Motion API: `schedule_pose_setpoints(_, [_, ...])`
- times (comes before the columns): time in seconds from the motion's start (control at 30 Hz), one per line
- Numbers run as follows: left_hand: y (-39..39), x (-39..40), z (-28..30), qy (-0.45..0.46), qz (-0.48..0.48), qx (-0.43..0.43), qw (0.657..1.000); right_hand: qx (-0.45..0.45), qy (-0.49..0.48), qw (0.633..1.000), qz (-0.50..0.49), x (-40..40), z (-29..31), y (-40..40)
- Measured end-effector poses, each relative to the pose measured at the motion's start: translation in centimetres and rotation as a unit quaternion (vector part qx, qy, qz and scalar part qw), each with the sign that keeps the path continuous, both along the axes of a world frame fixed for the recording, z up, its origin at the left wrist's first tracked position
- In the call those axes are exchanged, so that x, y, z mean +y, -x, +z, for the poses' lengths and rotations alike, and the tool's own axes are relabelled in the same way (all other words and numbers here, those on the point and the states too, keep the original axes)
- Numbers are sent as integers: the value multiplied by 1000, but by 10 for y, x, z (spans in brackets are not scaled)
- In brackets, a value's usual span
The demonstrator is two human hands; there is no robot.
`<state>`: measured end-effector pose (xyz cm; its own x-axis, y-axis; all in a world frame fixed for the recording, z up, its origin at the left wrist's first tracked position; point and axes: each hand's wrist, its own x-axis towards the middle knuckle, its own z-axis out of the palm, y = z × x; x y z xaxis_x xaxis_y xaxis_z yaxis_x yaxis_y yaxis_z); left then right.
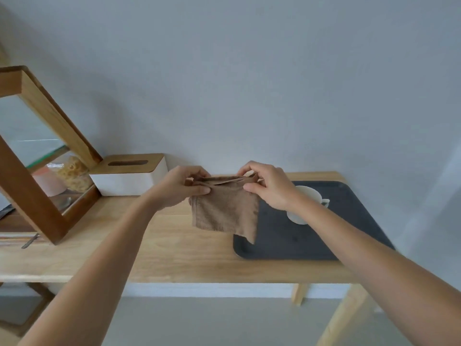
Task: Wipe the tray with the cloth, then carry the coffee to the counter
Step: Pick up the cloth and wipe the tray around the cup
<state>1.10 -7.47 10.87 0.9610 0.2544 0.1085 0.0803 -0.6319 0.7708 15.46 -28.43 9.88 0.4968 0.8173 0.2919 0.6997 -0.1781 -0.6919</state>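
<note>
From my feed, the nearest thing was the front edge of the wooden counter (174, 270), running straight across the view with bare floor (212, 320) below it and pale legs at the right end. The front strip of the counter, left of the tray, was open wood with room to move.

Above that, both forearms reached in. My left hand (179, 188) pinched the top left corner of the brown cloth (224, 211), and my right hand (269, 188) pinched its top right corner, so the cloth hung in the air between them, folded over along its top edge. Its lower right corner drooped over the tray's left side; I could not tell whether it touched.

The dark tray (311, 240) lay flat at the right end of the counter, its near edge close to the counter's front edge and its far edge near the wall. A white cup (306, 196) stood on it toward the back, partly hidden behind my right wrist; I could not see what it held.

Further left, a white tissue box (129, 181) with a wooden lid sat against the wall. Beside it stood a wooden-framed glass case (45, 146), with a bag of something pale yellow and a pink cup inside.
</note>
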Motion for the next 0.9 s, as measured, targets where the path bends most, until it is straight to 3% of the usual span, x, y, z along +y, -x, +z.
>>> schedule_pose_setpoints(0.1, [-25,-21,0,26,-4,-18,999,-30,5,999,-34,-17,7,-19])
schedule_pose_setpoints(0.2, [-42,-38,-34,38,18,-9,999,-54,72,994,-61,-26,-13,-31])
schedule_pose_setpoints(0.33, [-44,-62,-88,-64,118,19,991,-72,180,978,-82,-29,-58,-24])
schedule_pose_setpoints(0.47, [-23,-97,-131,-31,175,84,980,-143,215,966,-33,-21,-93,-12])
schedule_pose_setpoints(0.6, [-12,-122,-159,-70,208,115,969,-118,330,936,-11,-3,-125,-17])
schedule_pose_setpoints(0.9, [-14,-127,-161,-41,229,98,968,-124,333,932,-73,43,-144,-44])
